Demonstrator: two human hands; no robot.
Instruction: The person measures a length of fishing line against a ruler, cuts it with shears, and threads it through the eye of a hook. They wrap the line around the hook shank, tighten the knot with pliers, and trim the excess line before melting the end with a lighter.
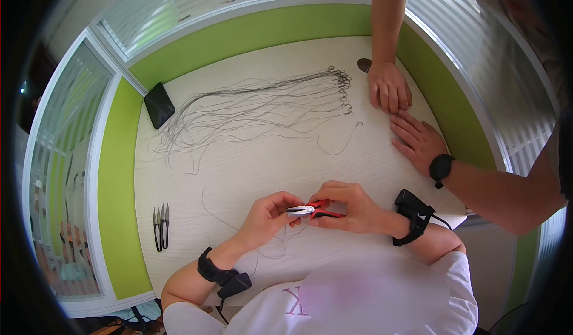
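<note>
My right hand (352, 207) is closed around the red-and-black handles of a pair of pliers (310, 210), whose silver jaws point left. At the jaws, my left hand (267, 217) pinches with thumb and fingertips, and a thin dark line (280, 246) trails from there in loose loops over the tabletop. Whatever small piece lies between the jaws is too fine to make out. Beyond both hands, a spread bundle of similar lines (239, 105) has small hook-shaped ends gathered at its right. One single line (339, 153) with a hooked end lies apart, nearer to me.
Black thread snips (161, 230) lie at the left. A black phone-like slab (159, 106) stands in the back left corner. Another person's hands (412, 135) rest at the right edge, near a dark oval object (364, 65). Green partitions (256, 31) border the table.
</note>
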